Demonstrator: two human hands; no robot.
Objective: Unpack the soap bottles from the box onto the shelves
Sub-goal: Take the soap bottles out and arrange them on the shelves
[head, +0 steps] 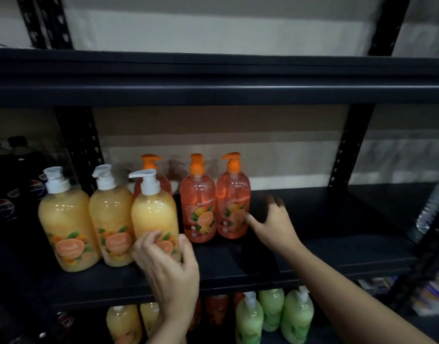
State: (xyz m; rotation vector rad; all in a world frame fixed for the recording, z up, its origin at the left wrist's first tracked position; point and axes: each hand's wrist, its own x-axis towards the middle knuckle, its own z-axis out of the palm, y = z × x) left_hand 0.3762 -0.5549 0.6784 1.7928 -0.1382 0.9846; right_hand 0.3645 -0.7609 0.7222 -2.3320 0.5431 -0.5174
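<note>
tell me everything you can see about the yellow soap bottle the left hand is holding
The yellow soap bottle looks like translucent plastic filled with creamy yellow liquid, topped by a white pump whose spout points left. An orange fruit label sits low on its front. It is upright at the black shelf, rightmost of three alike. The left hand grips its lower body and hides its base.

Dim, dark shelf [312,244], glare on bottles [154,214], blurred, bowed edges

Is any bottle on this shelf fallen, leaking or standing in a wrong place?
None has fallen and no spill shows. One oddity: the yellow bottle gripped by the left hand stands in front of an orange bottle, hiding most of it.
</note>
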